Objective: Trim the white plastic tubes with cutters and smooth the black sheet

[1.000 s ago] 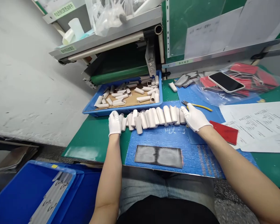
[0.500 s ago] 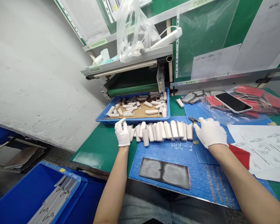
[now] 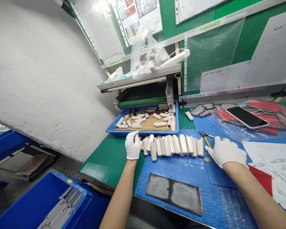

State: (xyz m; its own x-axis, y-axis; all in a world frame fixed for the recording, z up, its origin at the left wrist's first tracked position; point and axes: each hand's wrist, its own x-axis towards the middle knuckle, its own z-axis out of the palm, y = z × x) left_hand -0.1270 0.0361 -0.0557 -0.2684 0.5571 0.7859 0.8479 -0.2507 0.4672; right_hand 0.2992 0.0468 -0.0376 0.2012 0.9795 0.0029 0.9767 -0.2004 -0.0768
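White pieces (image 3: 168,145) between gloved hands (image 3: 132,147) (image 3: 227,153)

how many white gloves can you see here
2: one on the left hand, at the left end of the row of white pieces; one on the right hand, by the pliers. Others could be hidden.

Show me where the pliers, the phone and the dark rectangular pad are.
Pliers (image 3: 207,142), head view, yellow handle.
Phone (image 3: 247,117), head view, dark screen.
Dark rectangular pad (image 3: 173,194), head view, middle of top face.
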